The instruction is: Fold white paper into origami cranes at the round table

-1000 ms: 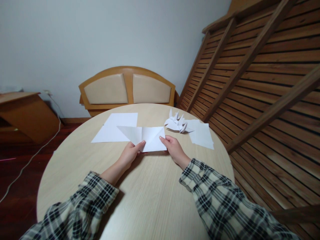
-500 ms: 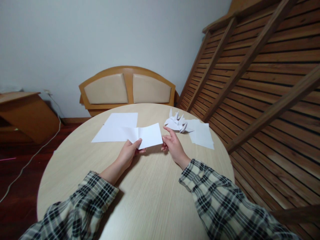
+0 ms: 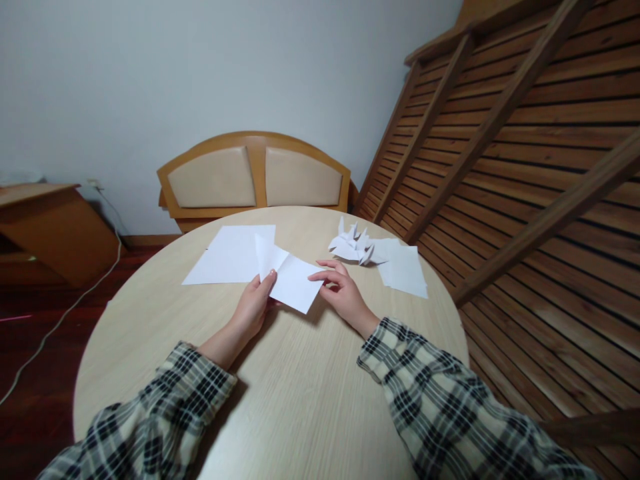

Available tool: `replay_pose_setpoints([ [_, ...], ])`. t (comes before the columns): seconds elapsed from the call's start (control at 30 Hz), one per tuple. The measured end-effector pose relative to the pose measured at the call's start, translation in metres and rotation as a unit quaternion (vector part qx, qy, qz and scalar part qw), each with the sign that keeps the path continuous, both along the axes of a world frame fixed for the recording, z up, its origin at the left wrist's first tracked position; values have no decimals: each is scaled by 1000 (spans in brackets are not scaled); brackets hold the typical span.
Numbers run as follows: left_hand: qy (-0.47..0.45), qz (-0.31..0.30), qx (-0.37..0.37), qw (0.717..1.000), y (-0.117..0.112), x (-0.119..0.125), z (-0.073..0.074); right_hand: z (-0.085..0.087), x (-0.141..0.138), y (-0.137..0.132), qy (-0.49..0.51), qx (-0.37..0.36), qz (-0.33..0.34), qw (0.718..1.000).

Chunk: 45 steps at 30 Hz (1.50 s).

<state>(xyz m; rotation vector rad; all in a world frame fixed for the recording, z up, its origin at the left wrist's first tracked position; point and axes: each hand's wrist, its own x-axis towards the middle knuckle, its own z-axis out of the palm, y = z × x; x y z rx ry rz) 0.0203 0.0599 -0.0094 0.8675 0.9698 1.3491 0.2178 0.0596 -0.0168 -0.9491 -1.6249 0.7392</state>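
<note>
A creased white sheet of paper [image 3: 296, 283] is up over the table, tilted, with a fold line across it and its left part standing up. My left hand [image 3: 253, 303] is closed on its near left edge, thumb on top and the other fingers mostly hidden beneath. At the right corner, my right hand [image 3: 345, 293] has its fingertips on the same sheet; the thumb is partly hidden. Behind my left hand a larger white sheet [image 3: 225, 257] lies flat. Several folded white paper pieces with pointed tips [image 3: 353, 245] sit in a cluster beyond my right hand.
Smaller white sheets [image 3: 406, 270] lie on the right side of the round wooden table [image 3: 300, 400]. A headboard [image 3: 260, 177] stands behind it. Wooden slats [image 3: 525, 200] lean along the right. At left are a cabinet [image 3: 55, 233] and a white cable [image 3: 75, 310].
The creased sheet has turned, its right side swinging down toward me and its left part lifting. My right hand's fingers have moved left onto its corner.
</note>
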Motion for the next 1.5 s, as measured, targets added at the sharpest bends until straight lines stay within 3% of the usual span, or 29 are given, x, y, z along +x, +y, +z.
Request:
replay_pose_setpoints([
  [0.2,-42,23,-18,999,1,1,4,1,-2,-3,-11,-16,27,999],
  [0.7,-19,-13,-14,1000,-2,2,6,-1,-1,-2,3,-17,100,995],
  [1.03,1,-101,-44,994,-6,0,11,2,3,4,45,-35,38,998],
  [1.33,-27,-168,-31,985,-8,1,7,6,-1,5,113,-143,3,983],
  [1.5,-28,-189,-34,981,-13,2,10,3,1,8,139,-159,-22,977],
])
